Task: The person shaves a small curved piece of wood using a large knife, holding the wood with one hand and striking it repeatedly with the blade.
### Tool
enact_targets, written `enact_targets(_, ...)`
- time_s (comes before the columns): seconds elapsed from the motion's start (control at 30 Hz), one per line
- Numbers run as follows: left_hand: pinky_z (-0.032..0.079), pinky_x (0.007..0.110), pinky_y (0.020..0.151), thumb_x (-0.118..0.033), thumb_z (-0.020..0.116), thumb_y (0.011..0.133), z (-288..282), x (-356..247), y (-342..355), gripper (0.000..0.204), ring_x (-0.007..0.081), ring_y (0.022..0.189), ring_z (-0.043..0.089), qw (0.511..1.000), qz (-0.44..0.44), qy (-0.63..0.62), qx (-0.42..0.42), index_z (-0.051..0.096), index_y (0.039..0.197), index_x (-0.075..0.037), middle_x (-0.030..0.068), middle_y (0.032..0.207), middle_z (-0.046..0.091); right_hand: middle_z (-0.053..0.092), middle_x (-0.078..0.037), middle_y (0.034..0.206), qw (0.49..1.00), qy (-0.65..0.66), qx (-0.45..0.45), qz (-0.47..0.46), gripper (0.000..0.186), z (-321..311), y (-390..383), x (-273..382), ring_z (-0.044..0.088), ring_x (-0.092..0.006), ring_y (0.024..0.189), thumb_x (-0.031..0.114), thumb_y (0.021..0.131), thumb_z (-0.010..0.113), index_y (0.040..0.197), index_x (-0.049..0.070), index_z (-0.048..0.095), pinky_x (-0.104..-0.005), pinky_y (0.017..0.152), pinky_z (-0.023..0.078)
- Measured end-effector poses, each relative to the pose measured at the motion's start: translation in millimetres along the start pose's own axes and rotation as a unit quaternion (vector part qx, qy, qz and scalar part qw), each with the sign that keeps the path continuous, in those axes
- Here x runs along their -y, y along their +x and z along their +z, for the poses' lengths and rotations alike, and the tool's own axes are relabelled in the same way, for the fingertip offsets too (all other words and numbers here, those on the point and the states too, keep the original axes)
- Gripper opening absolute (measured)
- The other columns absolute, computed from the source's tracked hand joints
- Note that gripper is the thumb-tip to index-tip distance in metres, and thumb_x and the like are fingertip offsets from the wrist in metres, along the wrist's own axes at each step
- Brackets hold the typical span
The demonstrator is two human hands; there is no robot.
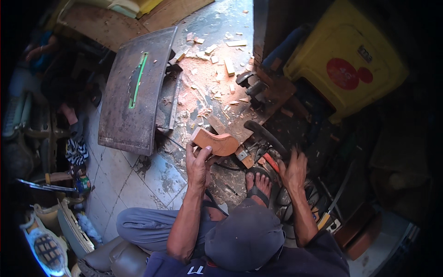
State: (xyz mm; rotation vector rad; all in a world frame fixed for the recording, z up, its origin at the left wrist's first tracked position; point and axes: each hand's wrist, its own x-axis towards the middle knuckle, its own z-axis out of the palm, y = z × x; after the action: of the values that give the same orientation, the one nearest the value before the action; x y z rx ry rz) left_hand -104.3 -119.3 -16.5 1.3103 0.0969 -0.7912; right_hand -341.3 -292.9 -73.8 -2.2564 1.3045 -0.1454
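My left hand [198,161] grips a curved, reddish-brown piece of wood [216,142], thumb on its near face and fingers around its left end. The wood is raised above the littered floor, one end squared and the other rounded. Further right, my right hand [293,170] is low over a dark patch of floor, its fingers apart, and I see nothing held in it. Beside its thumb lies a tool with a red-orange handle [271,162]. A dark curved bar [266,136] ends close to its fingertips; whether they touch it I cannot tell.
A dark metal saw table [134,92] with a green slot insert stands at the left. Sawdust [203,81] and wood offcuts cover the floor ahead. A wooden board [272,101] carries a metal clamp [251,85]. A yellow plastic stool [346,60] leans at the right. Another person sits far left.
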Motion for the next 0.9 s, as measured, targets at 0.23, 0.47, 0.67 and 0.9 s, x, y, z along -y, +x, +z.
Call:
enact_targets(0.23,0.048,0.046,0.111,-0.009,0.055,0.094,11.4,36.5,-27.8,0.059,0.0291,0.129,0.058,0.992,-0.055,-0.073,0.086,0.038,0.149,-0.004,0.0171,0.138,0.056,0.055,-0.025,0.134,0.918,0.023,-0.002,-0.396,0.079,-1.6,24.9,147.4,0.054,-0.0379,0.129,0.027,0.081,0.078,0.146,-0.005,0.046,-0.0457,0.110,0.044)
enact_targets(0.47,0.035,0.044,0.118,-0.028,0.053,0.098,-48.6,29.1,-42.8,0.041,0.0256,0.132,0.050,0.993,-0.004,-0.121,0.015,0.053,0.132,-0.005,0.0103,0.137,0.055,0.063,-0.011,0.094,0.893,0.136,0.004,-0.430,0.041,46.6,9.6,174.6,0.063,-0.0264,0.089,0.021,0.088,0.062,0.122,-0.002,0.058,-0.0376,0.080,0.048)
enact_targets(0.67,0.045,0.041,0.112,-0.017,0.053,0.101,-64.9,34.6,-41.1,0.045,0.0228,0.130,0.056,0.996,-0.067,-0.062,0.024,0.050,0.144,-0.003,0.0110,0.140,0.056,0.062,-0.009,0.087,0.880,0.133,0.000,-0.455,0.033,57.7,-9.4,175.0,0.065,-0.0254,0.083,0.020,0.088,0.062,0.114,0.001,0.059,-0.0364,0.073,0.049)
enact_targets(0.9,0.046,0.039,0.111,-0.018,0.070,0.096,-72.2,58.4,-44.3,0.069,0.0224,0.136,0.051,0.962,-0.028,0.229,0.145,0.038,0.155,-0.002,0.0112,0.147,0.052,0.063,-0.017,0.098,0.882,0.247,0.121,-0.382,0.068,53.2,-4.8,192.4,0.065,-0.0364,0.092,0.037,0.086,0.076,0.135,-0.003,0.051,-0.0450,0.086,0.050)
